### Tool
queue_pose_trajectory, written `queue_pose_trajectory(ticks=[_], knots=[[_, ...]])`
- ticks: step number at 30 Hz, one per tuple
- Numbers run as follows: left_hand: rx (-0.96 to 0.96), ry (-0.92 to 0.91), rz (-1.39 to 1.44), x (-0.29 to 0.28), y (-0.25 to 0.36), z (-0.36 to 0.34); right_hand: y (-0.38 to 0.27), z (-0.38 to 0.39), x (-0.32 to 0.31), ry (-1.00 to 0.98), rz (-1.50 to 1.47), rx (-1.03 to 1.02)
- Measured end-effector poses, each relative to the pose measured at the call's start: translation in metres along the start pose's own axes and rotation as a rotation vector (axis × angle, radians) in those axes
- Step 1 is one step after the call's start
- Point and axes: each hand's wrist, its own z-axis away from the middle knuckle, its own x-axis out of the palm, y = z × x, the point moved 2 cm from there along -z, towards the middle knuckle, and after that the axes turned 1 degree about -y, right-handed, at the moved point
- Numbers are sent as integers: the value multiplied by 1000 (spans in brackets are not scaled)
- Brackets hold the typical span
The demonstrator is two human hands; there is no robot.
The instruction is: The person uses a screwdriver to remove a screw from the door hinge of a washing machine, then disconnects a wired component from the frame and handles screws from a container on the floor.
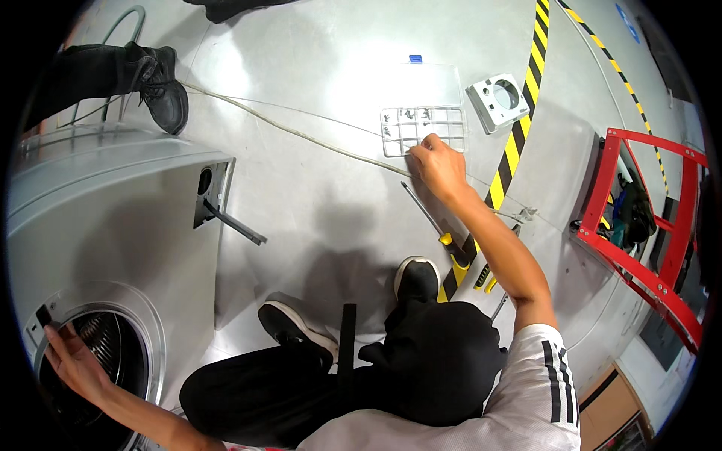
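Observation:
At the lower left, my left hand rests at the edge of a washing machine's round door opening. Its fingers are bent round the rim, next to a small dark latch part; what lies behind the fingers is hidden. My right hand reaches forward to the near edge of a clear compartment box on the floor. Thumb and fingertips are pinched together there; anything between them is too small to make out. Small dark pieces sit in the box's far compartments, its clear lid folded back.
A screwdriver and yellow-black pliers lie near my right forearm. Beyond are a white housing with a round hole, striped floor tape and a red frame. A cable crosses the floor; another person's shoe stands far left.

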Motion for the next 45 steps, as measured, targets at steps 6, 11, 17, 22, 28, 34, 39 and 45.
queue_pose_trajectory(ticks=[6,11,17,22,28,34,39,45], knots=[[-17,34,-11,-9,-3,-3,-9,-21,-16,19,-166,84],[-2,-15,39,-13,-4,-6,-21,-58,-6,-140,-29,150],[13,-38,5,-27,-6,-8,-26,-72,9,-226,48,230],[13,24,-28,-16,-4,-4,-23,-74,13,-227,19,262],[2,-10,4,-21,-6,-8,-21,-68,19,-243,-36,333],[1,-40,4,-27,-9,-11,-25,-57,11,-172,-205,417],[-11,-37,39,-20,-3,-5,-22,-58,15,-148,-108,408],[-49,167,-48,3,-5,14,-6,-62,55,-113,146,235]])
